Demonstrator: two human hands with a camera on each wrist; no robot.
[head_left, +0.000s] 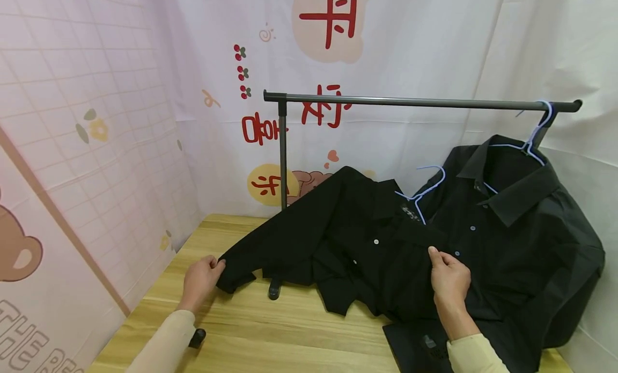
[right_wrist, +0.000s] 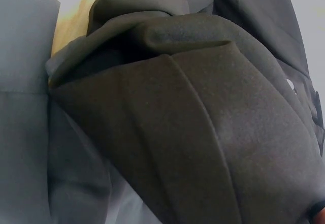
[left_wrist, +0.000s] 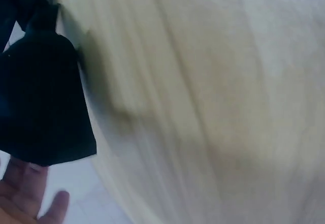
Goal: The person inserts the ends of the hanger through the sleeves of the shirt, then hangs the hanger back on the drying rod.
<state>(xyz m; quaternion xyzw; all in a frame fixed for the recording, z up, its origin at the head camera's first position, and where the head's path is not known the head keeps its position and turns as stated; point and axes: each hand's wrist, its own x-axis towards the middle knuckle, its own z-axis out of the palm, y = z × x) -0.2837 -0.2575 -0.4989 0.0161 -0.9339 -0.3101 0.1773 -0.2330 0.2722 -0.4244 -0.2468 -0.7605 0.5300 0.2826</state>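
A black button-up shirt point(head_left: 333, 228) is spread between my two hands, one sleeve stretched out to the left. The left hand point(head_left: 200, 282) pinches the end of that sleeve; in the left wrist view its fingers point(left_wrist: 30, 183) are at the edge of the cuff point(left_wrist: 45, 102). On the other side the right hand point(head_left: 449, 276) grips the shirt's cloth between thumb and fingers. A light blue hanger point(head_left: 429, 190) sits in the shirt's collar, its hook free of the rail. Dark cloth point(right_wrist: 193, 132) fills most of the right wrist view.
A dark metal clothes rack point(head_left: 410, 102) stands on the wooden table point(head_left: 270, 335). From its right end a second black shirt point(head_left: 531, 239) hangs on another blue hanger point(head_left: 536, 129), close behind my right hand. Printed curtains point(head_left: 207, 19) enclose the back and sides.
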